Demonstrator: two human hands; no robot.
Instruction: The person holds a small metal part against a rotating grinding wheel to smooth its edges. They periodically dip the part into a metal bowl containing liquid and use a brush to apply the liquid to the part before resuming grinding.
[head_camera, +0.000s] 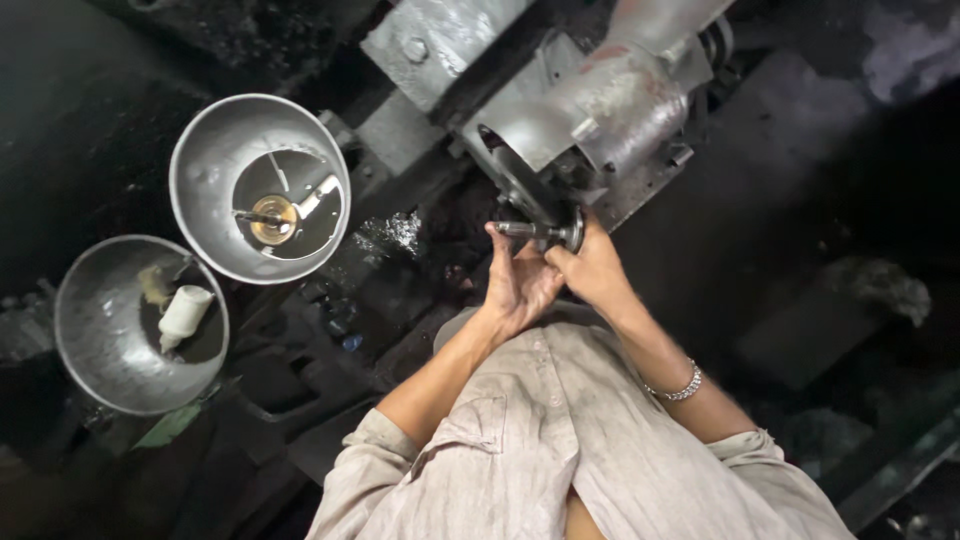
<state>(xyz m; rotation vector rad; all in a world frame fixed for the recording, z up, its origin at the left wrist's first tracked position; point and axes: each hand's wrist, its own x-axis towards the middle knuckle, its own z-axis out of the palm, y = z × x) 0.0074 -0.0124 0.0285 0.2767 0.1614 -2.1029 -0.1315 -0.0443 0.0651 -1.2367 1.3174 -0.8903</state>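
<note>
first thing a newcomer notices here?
Both hands meet at centre: the left hand and right hand grip a short metal shaft against the grey machine above. At left sit two metal bowls, the upper bowl and lower bowl.

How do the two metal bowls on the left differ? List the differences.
The upper bowl holds a round brass-coloured part with thin metal pieces; the lower bowl holds a small white bottle lying on its side. The upper bowl lies nearer the grey machine; the lower bowl lies further left, towards the frame edge. Both are round, grey metal, open and dark-bottomed.
</note>
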